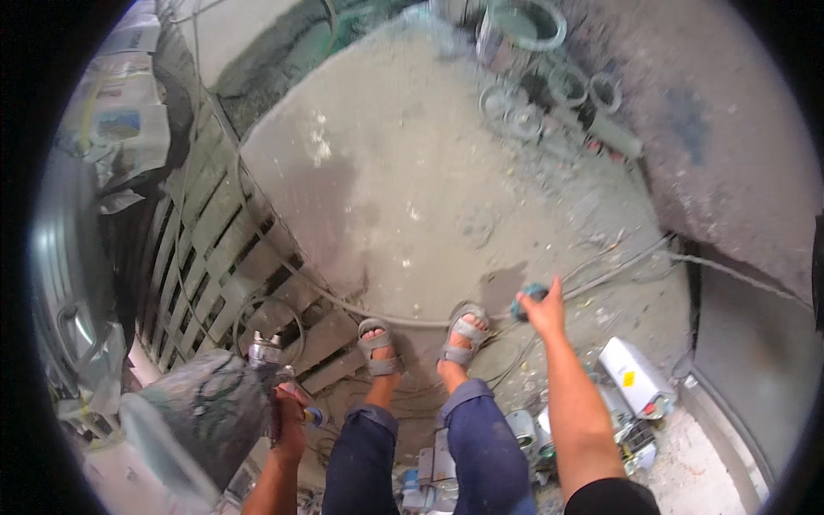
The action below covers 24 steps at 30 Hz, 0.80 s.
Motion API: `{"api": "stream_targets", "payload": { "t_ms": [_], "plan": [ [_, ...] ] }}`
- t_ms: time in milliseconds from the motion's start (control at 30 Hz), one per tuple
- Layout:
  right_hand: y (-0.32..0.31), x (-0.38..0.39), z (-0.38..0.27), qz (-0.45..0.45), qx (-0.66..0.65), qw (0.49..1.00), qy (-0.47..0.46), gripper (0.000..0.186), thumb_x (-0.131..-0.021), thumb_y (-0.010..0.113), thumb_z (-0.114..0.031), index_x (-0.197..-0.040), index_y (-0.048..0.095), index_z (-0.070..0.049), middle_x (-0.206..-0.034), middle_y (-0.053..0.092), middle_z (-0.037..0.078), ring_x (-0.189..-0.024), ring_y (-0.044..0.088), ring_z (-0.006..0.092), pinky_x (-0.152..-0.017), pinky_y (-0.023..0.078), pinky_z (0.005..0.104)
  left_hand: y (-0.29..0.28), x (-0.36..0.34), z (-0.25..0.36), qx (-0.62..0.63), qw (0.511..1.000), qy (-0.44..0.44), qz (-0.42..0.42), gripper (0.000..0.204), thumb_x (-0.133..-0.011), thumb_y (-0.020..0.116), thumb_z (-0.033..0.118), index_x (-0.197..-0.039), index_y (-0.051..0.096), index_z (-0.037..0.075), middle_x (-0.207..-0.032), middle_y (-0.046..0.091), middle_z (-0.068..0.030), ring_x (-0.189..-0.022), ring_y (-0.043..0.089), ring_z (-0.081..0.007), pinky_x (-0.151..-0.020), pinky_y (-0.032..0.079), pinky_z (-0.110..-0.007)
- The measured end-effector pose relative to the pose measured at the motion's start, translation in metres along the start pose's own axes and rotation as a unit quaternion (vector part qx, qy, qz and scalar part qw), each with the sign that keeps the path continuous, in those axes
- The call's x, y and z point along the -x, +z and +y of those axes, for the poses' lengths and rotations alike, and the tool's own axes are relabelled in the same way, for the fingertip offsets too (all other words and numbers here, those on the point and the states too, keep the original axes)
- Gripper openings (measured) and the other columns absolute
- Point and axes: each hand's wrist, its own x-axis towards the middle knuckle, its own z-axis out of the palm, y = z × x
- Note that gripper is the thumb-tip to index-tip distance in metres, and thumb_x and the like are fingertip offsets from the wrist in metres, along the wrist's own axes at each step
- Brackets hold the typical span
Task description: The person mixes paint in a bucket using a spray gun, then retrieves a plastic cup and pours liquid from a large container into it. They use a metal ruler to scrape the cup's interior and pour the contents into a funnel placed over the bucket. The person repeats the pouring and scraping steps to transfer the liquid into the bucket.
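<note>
My left hand [290,414], at the lower left, is closed around the grip of a spray gun [268,354] with a metal front end. A large, grey, paint-crusted cup [202,416] is on the gun, tilted so that its wide pale rim is toward the lower left. Part of the grip is hidden by my fingers and the cup. Out in front of my right foot, my right hand [547,314] is closed on a small round teal-and-dark piece [529,300], shaped like a lid. My thumb points away from me, and my fingers hide part of that piece.
A hose [403,323] crosses the dusty floor [412,172] by my sandalled feet. Slatted wood [215,249] lies left, beside a shiny panel [73,266] and newspaper [129,112]. A bucket [515,39] and tubs stand far right. A white carton [635,378] is near my right forearm.
</note>
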Motion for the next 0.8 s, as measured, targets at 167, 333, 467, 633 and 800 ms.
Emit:
{"api": "stream_targets", "payload": {
  "t_ms": [167, 333, 467, 633, 800],
  "plan": [
    [-0.105, 0.131, -0.096, -0.157, -0.353, 0.916, 0.104, 0.088, -0.075, 0.074, -0.030, -0.145, 0.024, -0.014, -0.139, 0.035, 0.017, -0.117, 0.046, 0.0302, -0.092, 0.042, 0.0443, -0.012, 0.070, 0.077, -0.115, 0.992, -0.022, 0.043, 0.021, -0.096, 0.052, 0.028, -0.083, 0.053, 0.012, -0.074, 0.053, 0.0018, -0.062, 0.045, -0.0097, -0.056, 0.036, -0.026],
    [-0.226, 0.265, -0.206, -0.176, -0.516, 0.832, -0.102, 0.088, -0.073, 0.074, -0.028, -0.144, 0.024, -0.016, -0.126, 0.035, 0.010, -0.110, 0.046, 0.0245, -0.088, 0.045, 0.0441, -0.007, 0.115, 0.112, -0.126, 0.991, 0.022, 0.030, 0.017, -0.090, 0.061, 0.020, -0.095, 0.061, 0.004, -0.089, 0.064, -0.0026, -0.080, 0.057, -0.0115, -0.073, 0.045, -0.027],
    [-0.289, 0.372, -0.301, -0.238, -0.560, 0.762, -0.223, 0.093, -0.067, 0.077, -0.024, -0.142, 0.025, -0.006, -0.126, 0.037, 0.014, -0.113, 0.042, 0.0262, -0.095, 0.040, 0.0384, -0.019, 0.157, 0.124, 0.028, 0.994, 0.066, 0.087, 0.017, -0.086, 0.068, 0.018, -0.095, 0.065, 0.004, -0.083, 0.065, -0.0002, -0.070, 0.058, -0.0085, -0.063, 0.047, -0.025],
    [-0.323, 0.511, -0.374, -0.197, -0.487, 0.763, -0.375, 0.086, -0.069, 0.075, -0.022, -0.140, 0.028, -0.003, -0.127, 0.036, 0.011, -0.117, 0.041, 0.0237, -0.098, 0.037, 0.0375, -0.045, 0.183, 0.144, -0.005, 0.992, 0.115, 0.049, 0.019, -0.087, 0.067, 0.019, -0.096, 0.064, 0.002, -0.079, 0.065, 0.0009, -0.072, 0.058, -0.0069, -0.064, 0.048, -0.026],
    [-0.304, 0.568, -0.391, -0.016, -0.365, 0.768, -0.527, 0.090, -0.068, 0.075, -0.024, -0.140, 0.028, 0.000, -0.136, 0.031, 0.015, -0.126, 0.034, 0.0269, -0.105, 0.030, 0.0384, -0.070, 0.212, 0.224, -0.125, 0.968, 0.214, 0.049, 0.022, -0.085, 0.068, 0.020, -0.100, 0.064, 0.005, -0.084, 0.068, -0.0081, -0.078, 0.061, -0.0112, -0.069, 0.049, -0.031]
  ]
}}
